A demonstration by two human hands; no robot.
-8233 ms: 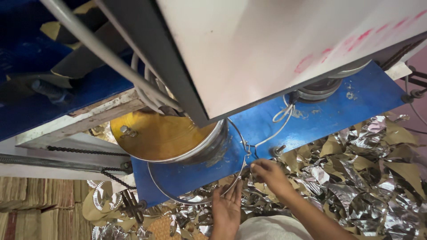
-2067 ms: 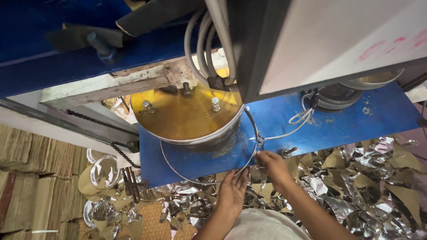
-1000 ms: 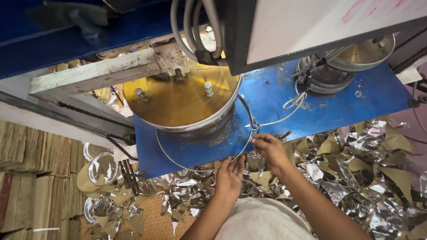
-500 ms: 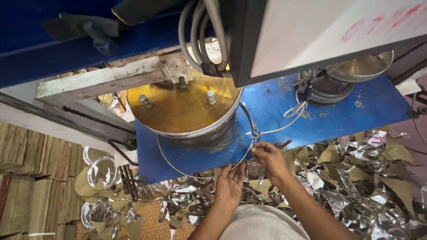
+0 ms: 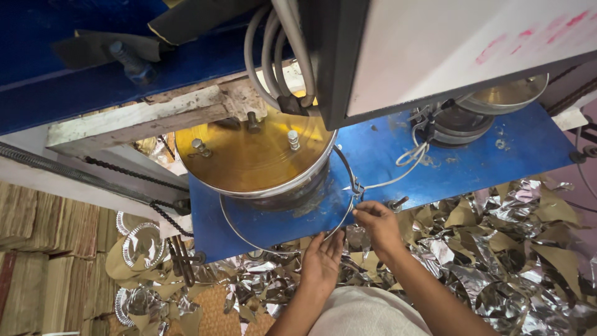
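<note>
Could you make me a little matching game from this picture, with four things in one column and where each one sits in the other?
Things:
1. left hand
2. right hand
3. brass-coloured round die
4. silver foil scraps

Places:
A. piled below the blue table's front edge
B. at the wire ring's clip
C. palm up under the ring's front arc
D. on the blue table, under the cables

Pairs: 1-C, 2-B, 3-D, 4-A

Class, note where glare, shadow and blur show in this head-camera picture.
Head view: glare on the brass-coloured round die and the silver foil scraps; the white panel is washed out; shadow under it; both hands, left hand and right hand, look sharp.
</note>
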